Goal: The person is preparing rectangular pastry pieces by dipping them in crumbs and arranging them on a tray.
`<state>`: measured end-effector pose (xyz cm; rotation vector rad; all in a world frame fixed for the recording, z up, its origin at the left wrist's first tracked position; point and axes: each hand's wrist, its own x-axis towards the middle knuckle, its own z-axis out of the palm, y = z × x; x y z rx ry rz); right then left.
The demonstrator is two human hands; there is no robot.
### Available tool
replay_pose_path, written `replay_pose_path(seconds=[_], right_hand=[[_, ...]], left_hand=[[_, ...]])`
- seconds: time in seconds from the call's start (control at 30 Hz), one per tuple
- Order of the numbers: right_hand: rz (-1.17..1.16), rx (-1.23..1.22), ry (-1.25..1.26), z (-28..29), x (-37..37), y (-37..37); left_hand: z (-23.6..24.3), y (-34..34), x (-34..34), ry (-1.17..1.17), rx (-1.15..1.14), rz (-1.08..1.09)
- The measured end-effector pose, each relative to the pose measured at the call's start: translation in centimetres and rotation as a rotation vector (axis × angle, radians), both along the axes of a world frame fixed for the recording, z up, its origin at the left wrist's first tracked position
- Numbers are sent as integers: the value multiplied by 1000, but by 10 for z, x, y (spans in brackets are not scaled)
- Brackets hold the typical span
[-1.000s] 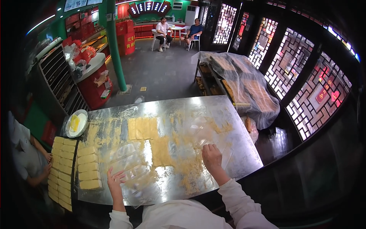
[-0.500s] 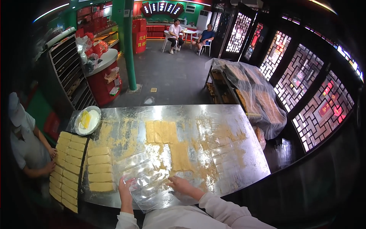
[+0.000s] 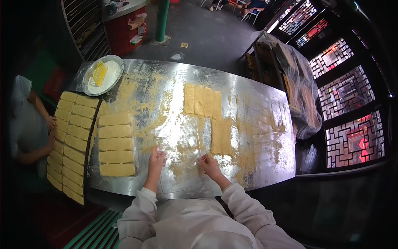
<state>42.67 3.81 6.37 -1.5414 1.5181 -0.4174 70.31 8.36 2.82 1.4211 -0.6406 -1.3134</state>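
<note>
A transparent plastic tray (image 3: 179,168) lies between my hands, low over or on the metal table near its front edge. My left hand (image 3: 155,166) grips its left edge, fingers closed. Along the right edge, my right hand (image 3: 210,167) pinches the rim between thumb and fingers. Through the tray show crumbs and the shiny tabletop. Just left of it, pale yellow dough bars (image 3: 116,144) lie in a column in a similar transparent tray. Beyond my right hand is a flat tan dough slab (image 3: 222,137), with several joined strips (image 3: 202,101) behind it.
A round metal bowl (image 3: 116,79) of white powder holds a yellow scraper (image 3: 99,74) at the far left. Beside it, a dark baking tray (image 3: 92,124) carries rows of bars, with a co-worker's hands (image 3: 49,132) at its edge. A plastic-covered rack (image 3: 306,87) stands right.
The view has tilted down. My right hand has closed on the tray's right edge, where its fingers were reaching before. The transparent tray has turned straighter and sits farther from my body.
</note>
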Motion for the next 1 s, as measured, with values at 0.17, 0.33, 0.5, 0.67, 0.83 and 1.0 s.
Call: replay_pose_path(seconds=[0.17, 0.33, 0.5, 0.67, 0.83, 1.0], right_hand=[[261, 8, 459, 9, -17, -39], [324, -334, 443, 27, -13, -161], [448, -574, 376, 22, 11, -318], [540, -475, 414, 13, 55, -413], [683, -399, 351, -3, 84, -437], [656, -63, 277, -16, 101, -450]], left_hand=[[12, -30, -12, -869, 94, -146], [15, -34, -18, -947, 256, -271], [14, -42, -26, -964, 281, -292], [16, -39, -23, -1025, 276, -275], [20, -38, -28, -907, 319, -180], [21, -35, -29, -914, 268, -164]])
